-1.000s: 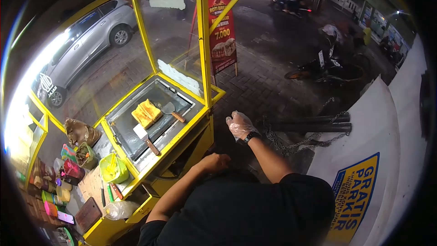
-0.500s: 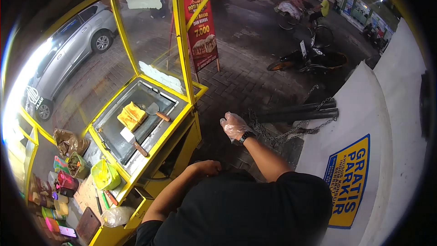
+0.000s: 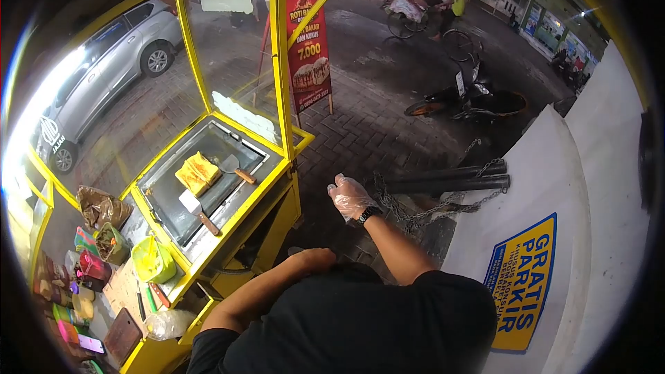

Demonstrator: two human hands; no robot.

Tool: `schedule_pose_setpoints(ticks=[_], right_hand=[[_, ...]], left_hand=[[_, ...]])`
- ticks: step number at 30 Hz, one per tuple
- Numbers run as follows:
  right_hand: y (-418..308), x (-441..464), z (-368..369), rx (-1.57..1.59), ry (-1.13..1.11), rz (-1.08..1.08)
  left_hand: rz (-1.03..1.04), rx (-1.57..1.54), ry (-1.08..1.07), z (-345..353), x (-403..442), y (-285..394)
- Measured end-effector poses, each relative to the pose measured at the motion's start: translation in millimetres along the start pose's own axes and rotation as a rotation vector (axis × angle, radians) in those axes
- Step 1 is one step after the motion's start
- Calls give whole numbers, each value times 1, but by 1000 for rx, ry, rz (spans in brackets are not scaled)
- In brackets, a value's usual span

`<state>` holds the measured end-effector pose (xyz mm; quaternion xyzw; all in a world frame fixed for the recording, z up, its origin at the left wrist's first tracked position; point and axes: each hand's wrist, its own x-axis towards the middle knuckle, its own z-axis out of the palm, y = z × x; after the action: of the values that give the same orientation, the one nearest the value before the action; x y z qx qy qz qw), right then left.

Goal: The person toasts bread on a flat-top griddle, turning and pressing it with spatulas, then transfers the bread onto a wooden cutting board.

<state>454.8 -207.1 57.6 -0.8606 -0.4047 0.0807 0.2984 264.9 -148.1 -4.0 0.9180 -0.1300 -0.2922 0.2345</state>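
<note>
My right hand (image 3: pixel 350 199), in a clear plastic glove, is held in the air to the right of the yellow cart, with its fingers curled in. No object shows in it. My bare left hand (image 3: pixel 315 258) rests close against the front of my black shirt, its fingers hidden. Toasted bread (image 3: pixel 199 172) lies on the flat griddle (image 3: pixel 163 197) to the left. Beside the bread are a scraper with a rounded blade (image 3: pixel 231 163) and a wide spatula (image 3: pixel 190 202), both with wooden handles; neither hand touches them.
A green tub (image 3: pixel 154 261), several jars, knives and a phone (image 3: pixel 91 343) crowd the cart's near left. Yellow posts and glass panes enclose the griddle. Black pipes with a chain (image 3: pixel 443 179) and a white wall (image 3: pixel 554 166) stand right. A motorbike (image 3: pixel 478 97) is parked beyond.
My right hand has shifted slightly left in view and stays curled. My left hand stays by my shirt. On the street, the person on the cycle cart has moved left.
</note>
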Motion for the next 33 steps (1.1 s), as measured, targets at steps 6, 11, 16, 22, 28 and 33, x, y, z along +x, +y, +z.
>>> schedule_pose_setpoints(ticks=[6,11,16,22,28,33], right_hand=[[16,1,21,40,45,-64],[9,-5,23,2,-80,-27],[8,-8,38,24,-15,-102],[-18,4,38,39,-100,-66],[-20,19,50,14,-103,-197],[4,32,72,231,-202,-168]], left_hand=[[117,73,3,-27,-20,30],[245,112,140,42,-12,-41],[170,-288,312,79,-56,-58],[-247,-530,69,15,-145,0],[-123,-322,404,19,-57,-26],[131,-520,231,49,22,-37]])
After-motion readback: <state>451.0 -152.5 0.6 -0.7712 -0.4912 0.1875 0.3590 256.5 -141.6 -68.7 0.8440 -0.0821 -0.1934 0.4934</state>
